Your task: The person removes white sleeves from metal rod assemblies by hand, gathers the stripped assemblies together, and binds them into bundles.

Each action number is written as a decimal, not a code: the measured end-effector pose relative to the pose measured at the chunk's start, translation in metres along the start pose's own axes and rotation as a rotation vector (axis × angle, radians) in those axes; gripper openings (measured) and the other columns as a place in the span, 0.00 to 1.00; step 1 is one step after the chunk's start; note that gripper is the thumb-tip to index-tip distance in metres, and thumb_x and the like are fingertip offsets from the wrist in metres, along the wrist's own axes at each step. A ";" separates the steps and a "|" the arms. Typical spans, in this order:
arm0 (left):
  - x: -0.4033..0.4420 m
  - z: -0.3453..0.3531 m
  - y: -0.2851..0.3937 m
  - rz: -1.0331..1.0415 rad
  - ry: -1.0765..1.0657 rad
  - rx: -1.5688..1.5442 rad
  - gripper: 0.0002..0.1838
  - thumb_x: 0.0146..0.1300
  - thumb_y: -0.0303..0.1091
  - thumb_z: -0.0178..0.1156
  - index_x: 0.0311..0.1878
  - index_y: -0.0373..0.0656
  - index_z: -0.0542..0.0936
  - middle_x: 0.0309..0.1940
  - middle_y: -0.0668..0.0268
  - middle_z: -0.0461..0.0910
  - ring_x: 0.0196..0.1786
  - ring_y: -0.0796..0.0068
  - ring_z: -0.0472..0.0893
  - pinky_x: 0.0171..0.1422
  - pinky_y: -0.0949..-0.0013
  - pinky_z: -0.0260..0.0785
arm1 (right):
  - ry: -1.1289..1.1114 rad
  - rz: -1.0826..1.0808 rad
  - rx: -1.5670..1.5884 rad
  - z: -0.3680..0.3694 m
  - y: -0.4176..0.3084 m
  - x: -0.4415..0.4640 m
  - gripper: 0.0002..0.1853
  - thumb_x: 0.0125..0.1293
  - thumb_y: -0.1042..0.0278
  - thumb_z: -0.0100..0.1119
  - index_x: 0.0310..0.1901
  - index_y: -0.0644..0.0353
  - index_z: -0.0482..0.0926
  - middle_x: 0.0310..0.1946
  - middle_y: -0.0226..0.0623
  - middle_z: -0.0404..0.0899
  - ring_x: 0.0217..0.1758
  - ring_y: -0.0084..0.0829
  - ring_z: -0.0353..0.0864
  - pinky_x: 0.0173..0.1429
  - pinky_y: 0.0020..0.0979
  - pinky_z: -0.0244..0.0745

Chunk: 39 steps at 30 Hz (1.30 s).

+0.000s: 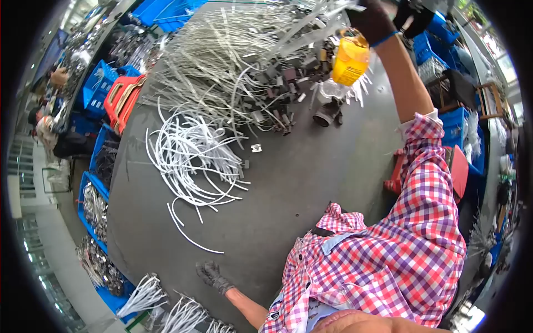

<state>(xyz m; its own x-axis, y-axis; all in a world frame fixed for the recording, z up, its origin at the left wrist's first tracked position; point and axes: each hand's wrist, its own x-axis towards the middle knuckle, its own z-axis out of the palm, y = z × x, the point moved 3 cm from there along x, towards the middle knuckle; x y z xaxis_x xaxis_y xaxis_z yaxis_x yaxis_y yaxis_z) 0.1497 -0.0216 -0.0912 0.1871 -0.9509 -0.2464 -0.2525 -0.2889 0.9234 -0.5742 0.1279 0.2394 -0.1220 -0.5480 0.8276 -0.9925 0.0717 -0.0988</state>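
My left hand, in a dark grey glove, rests near the table's lower left edge, fingers apart and holding nothing. Close to it, a single white strip curves out from a tangled pile of white strips. At the top right my right hand, in a dark glove, is closed on pale translucent strips; its fingers are partly hidden. Just below that hand stands a cut yellow plastic container. A large heap of thin silvery strips spreads across the far table, with small dark metal blocks along its edge.
A small metal piece lies on the dark table. Near the yellow container are a clear plastic piece and a dark cylinder. Blue crates, a red stool and a co-worker are at the left.
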 end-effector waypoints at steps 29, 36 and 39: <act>-0.155 0.335 0.203 0.377 -0.691 0.279 0.26 0.63 0.36 0.57 0.61 0.33 0.67 0.55 0.60 0.73 0.47 0.70 0.77 0.54 0.67 0.71 | -0.049 1.267 0.317 0.079 0.201 -0.305 0.13 0.57 0.63 0.54 0.40 0.60 0.80 0.21 0.32 0.76 0.25 0.20 0.72 0.30 0.25 0.69; -0.276 0.549 0.345 1.488 -1.070 0.107 0.39 0.48 0.39 0.71 0.64 0.40 0.66 0.52 0.59 0.73 0.44 0.66 0.77 0.47 0.64 0.73 | 0.073 1.407 0.416 0.035 0.152 -0.396 0.11 0.60 0.64 0.59 0.31 0.66 0.79 0.21 0.33 0.77 0.26 0.18 0.71 0.33 0.27 0.69; -0.310 0.591 0.352 1.592 -1.143 0.451 0.33 0.50 0.43 0.70 0.59 0.44 0.70 0.48 0.54 0.73 0.45 0.55 0.78 0.47 0.59 0.73 | -0.054 1.476 0.359 0.017 0.106 -0.377 0.12 0.61 0.66 0.62 0.44 0.62 0.80 0.30 0.29 0.81 0.33 0.17 0.75 0.34 0.24 0.71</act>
<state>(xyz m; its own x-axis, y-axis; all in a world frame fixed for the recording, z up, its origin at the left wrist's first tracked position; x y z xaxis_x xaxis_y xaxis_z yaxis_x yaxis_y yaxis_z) -0.5584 0.1066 0.1361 -0.9297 0.0982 0.3550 0.2402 0.8924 0.3820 -0.6334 0.3277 -0.0927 -0.9687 -0.1986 -0.1491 0.0666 0.3704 -0.9265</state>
